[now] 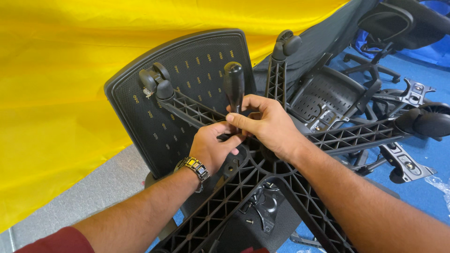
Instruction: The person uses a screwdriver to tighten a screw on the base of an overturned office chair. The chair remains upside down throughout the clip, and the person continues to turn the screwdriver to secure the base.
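left hand (212, 149): fingers curled together at the hub of the black star-shaped chair base (262, 168), just under the tool's shaft; a metal wristwatch (194, 168) sat on the wrist.
right hand (265, 122): fingers pinched around the lower end of the black screwdriver handle (234, 85), which stood upright above the hub.
chair base: lay upside down, ribbed arms spread, castors (157, 83) at the tips.
behind: mesh backrest (187, 70) leaned against yellow cloth (61, 84).

A silver metal-link wristwatch (196, 168) circles the left wrist, and a dark red sleeve (58, 241) covers the left upper arm. The right forearm (370, 206) is bare, without a sleeve.
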